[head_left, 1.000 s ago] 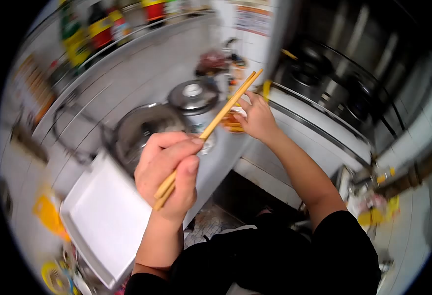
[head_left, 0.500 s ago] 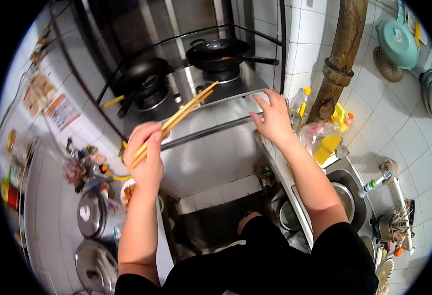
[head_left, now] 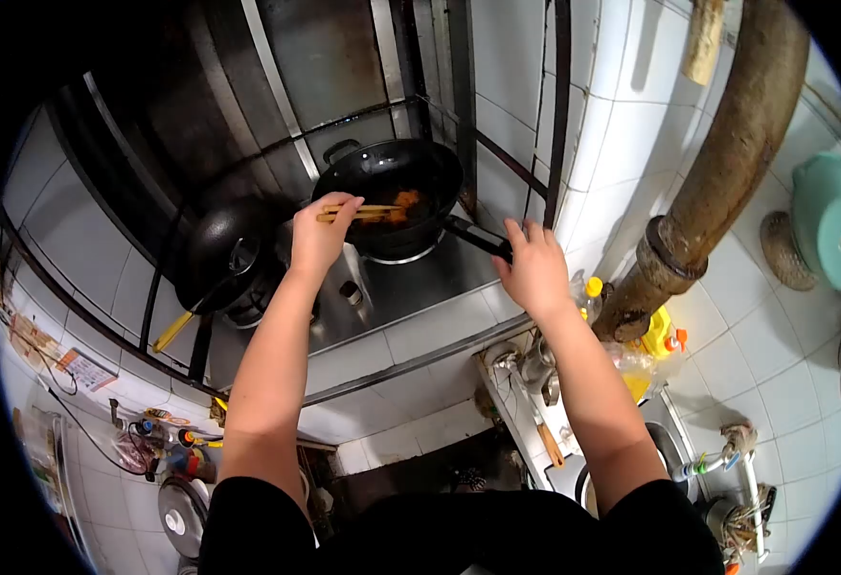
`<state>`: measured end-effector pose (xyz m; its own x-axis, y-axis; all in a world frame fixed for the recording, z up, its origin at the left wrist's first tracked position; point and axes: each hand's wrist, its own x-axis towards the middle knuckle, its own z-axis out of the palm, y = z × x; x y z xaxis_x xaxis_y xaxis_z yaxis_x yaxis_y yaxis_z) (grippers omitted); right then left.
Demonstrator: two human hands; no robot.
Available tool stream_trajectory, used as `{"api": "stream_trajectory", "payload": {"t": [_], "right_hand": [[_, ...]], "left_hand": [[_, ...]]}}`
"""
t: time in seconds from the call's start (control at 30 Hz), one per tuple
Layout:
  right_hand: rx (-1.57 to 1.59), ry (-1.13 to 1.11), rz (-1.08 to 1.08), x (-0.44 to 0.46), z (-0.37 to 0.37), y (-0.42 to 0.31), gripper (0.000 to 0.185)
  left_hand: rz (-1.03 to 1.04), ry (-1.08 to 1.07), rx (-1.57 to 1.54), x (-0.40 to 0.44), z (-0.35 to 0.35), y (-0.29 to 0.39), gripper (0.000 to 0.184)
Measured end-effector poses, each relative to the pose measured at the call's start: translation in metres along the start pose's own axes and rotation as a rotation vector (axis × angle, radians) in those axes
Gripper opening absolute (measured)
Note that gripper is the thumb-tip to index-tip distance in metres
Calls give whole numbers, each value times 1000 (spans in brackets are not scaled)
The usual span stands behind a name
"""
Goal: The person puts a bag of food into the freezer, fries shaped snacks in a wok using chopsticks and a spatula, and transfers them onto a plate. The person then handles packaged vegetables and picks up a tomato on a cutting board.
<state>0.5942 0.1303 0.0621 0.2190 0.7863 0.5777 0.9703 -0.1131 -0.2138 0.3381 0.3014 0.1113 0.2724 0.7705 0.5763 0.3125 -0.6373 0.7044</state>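
Observation:
My left hand (head_left: 319, 236) is closed around a pair of wooden chopsticks (head_left: 375, 208), their tips down in the black wok (head_left: 390, 158). Orange-brown pieces of food (head_left: 407, 198) lie in the wok by the chopstick tips. On the right, my right hand (head_left: 537, 272) is at the end of the wok's long black handle (head_left: 478, 236), thumb and fingers on either side of it. The wok sits over the right burner of the stove (head_left: 444, 287). What the food is cannot be made out.
A second dark pan (head_left: 212, 251) with a yellow-ended utensil (head_left: 172, 332) stands on the left burner. A dark metal rail surrounds the stove. A thick brown pipe (head_left: 713, 182) rises at right. Bottles (head_left: 590, 299) and a wooden-handled knife (head_left: 548, 443) are on the right counter.
Both hands have moved forward to the stove and the view has shifted closer. The chopsticks now reach into the wok. My right hand, empty before, has taken hold of the wok handle.

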Motion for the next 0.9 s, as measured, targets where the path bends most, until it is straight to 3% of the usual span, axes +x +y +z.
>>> {"api": "stream_trajectory", "payload": {"t": [0.1, 0.23, 0.37, 0.53, 0.67, 0.9], "right_hand": [[55, -111, 53, 4, 3, -1, 60], [6, -283, 110, 13, -2, -5, 56], [42, -270, 81, 12, 0, 1, 49], [18, -278, 105, 13, -3, -4, 46], [18, -252, 131, 14, -2, -7, 43], [-20, -219, 198, 15, -2, -18, 40]], "left_hand": [[-29, -45, 57, 14, -3, -1, 19], [-153, -125, -141, 34, 6, -16, 20], [-108, -215, -16, 45, 25, -57, 23], [-230, -87, -215, 64, 26, -85, 30], [-375, -66, -344, 78, 16, -92, 31], [-449, -202, -295, 113, 17, -92, 35]]}}
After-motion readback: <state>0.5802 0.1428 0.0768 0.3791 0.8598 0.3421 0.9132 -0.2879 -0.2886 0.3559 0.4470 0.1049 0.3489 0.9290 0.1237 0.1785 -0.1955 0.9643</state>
